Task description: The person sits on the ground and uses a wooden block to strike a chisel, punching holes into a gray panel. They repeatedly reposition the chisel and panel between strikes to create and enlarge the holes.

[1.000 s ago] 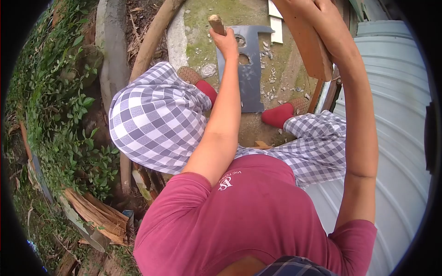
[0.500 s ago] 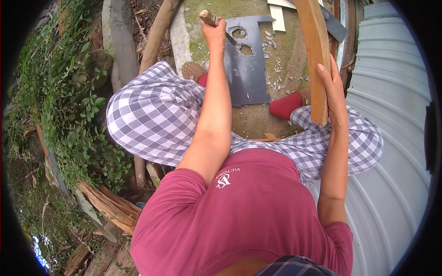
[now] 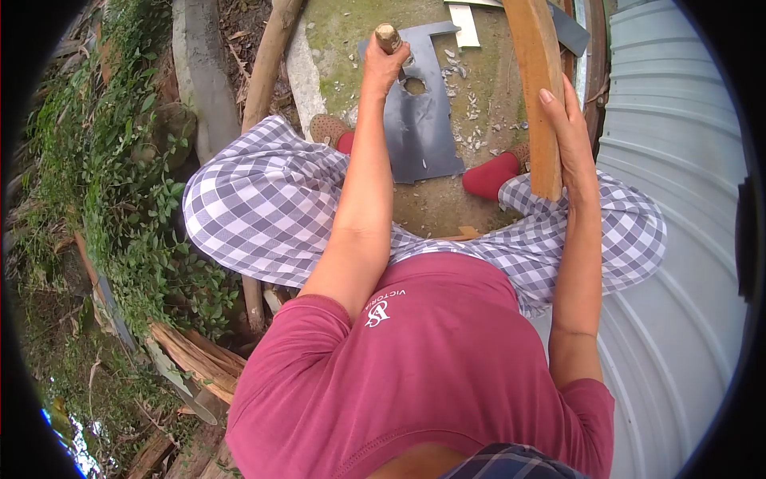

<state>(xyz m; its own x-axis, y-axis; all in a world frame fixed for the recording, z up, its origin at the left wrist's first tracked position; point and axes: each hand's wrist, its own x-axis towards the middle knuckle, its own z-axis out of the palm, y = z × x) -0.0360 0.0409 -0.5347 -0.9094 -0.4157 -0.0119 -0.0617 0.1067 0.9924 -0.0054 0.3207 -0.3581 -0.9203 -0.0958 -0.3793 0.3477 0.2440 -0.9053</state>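
My left hand (image 3: 384, 65) is wrapped round a worn wooden handle (image 3: 388, 33), whose end points up at the camera. Below that fist, whatever the handle joins is hidden. A dark grey sheet (image 3: 423, 132) lies on the ground between the feet, with a ragged hole showing just beside my left hand. On the right, my right hand (image 3: 573, 140) grips the side of a long, thick wooden beam (image 3: 542, 104), its thumb on the near face and its other fingers mostly hidden behind.
Pale chips (image 3: 471, 120) are scattered right of the sheet. White strips (image 3: 464, 25) lie at the top. Corrugated metal (image 3: 670, 160) runs down the right side. A wooden pole (image 3: 267, 72) and green plants (image 3: 120, 199) are on the left. Split wood (image 3: 195, 355) lies lower left.
My left hand has shifted slightly right over the sheet, and the handle's end now faces the camera more. One of the two holes is now largely covered. The view has shifted a little.
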